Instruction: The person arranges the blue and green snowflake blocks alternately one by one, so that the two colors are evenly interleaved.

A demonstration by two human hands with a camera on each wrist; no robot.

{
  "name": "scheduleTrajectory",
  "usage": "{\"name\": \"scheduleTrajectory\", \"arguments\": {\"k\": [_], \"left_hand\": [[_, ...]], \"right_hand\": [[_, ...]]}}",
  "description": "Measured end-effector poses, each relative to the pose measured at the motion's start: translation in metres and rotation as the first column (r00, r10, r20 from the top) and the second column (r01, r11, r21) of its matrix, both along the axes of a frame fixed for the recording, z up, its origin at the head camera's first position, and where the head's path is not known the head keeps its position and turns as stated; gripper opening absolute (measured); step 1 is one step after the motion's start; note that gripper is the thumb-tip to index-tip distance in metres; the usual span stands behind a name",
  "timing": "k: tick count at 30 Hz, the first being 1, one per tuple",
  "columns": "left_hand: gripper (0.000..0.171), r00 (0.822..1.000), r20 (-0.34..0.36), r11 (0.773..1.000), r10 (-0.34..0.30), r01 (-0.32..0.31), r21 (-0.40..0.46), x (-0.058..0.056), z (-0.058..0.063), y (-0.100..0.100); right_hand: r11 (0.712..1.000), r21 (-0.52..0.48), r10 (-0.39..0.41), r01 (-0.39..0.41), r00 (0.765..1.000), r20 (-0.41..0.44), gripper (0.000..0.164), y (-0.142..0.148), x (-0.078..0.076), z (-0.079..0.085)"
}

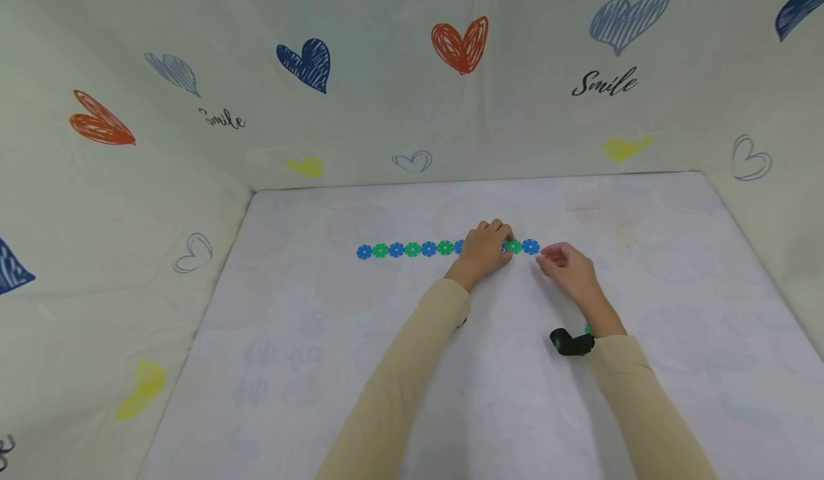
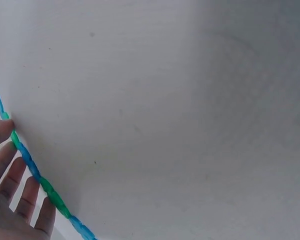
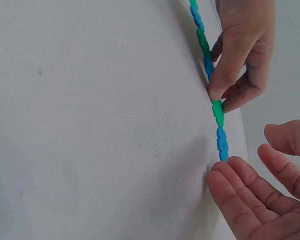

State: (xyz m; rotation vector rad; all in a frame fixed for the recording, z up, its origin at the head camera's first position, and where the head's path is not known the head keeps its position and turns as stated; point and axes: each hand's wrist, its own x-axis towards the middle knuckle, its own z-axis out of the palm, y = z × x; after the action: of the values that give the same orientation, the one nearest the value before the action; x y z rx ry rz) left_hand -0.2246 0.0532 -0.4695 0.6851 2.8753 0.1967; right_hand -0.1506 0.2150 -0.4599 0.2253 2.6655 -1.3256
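Note:
A straight row of linked blue and green flower-shaped snap discs (image 1: 413, 249) lies across the white table, colours alternating. My left hand (image 1: 486, 251) reaches over the row near its right end and covers some discs. In the right wrist view its thumb and fingers grip the row beside a green disc (image 3: 217, 114). My right hand (image 1: 569, 269) is at the right end, fingertips at the edge of the last blue disc (image 3: 222, 143). Its thumb stands apart from the fingers, with nothing seen between them. The left wrist view shows left fingers along the edge-on discs (image 2: 52, 195).
The white table (image 1: 309, 408) has faint printed patches. Behind it and at its sides hangs a pale cloth (image 1: 373, 94) with hearts and "Smile" lettering. A black wrist device (image 1: 571, 342) sits at my right cuff.

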Motion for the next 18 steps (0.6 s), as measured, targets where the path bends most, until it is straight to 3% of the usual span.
{"name": "scheduleTrajectory", "arguments": {"k": [7, 14, 18], "left_hand": [[0.030, 1.000, 0.007, 1.000, -0.002, 0.002, -0.002, 0.000, -0.001, -0.001], [0.030, 1.000, 0.018, 1.000, 0.001, -0.001, 0.011, -0.001, 0.000, 0.000], [0.030, 1.000, 0.014, 1.000, 0.001, -0.001, 0.005, 0.000, 0.000, -0.001]], "right_hand": [[0.998, -0.010, -0.055, 0.055, 0.997, -0.047, 0.044, 0.013, 0.029, 0.001], [0.989, 0.105, -0.091, 0.102, 0.990, -0.105, 0.053, 0.053, 0.043, -0.055], [0.985, 0.111, -0.124, 0.131, 0.990, -0.065, 0.058, 0.062, 0.061, -0.054]]}}
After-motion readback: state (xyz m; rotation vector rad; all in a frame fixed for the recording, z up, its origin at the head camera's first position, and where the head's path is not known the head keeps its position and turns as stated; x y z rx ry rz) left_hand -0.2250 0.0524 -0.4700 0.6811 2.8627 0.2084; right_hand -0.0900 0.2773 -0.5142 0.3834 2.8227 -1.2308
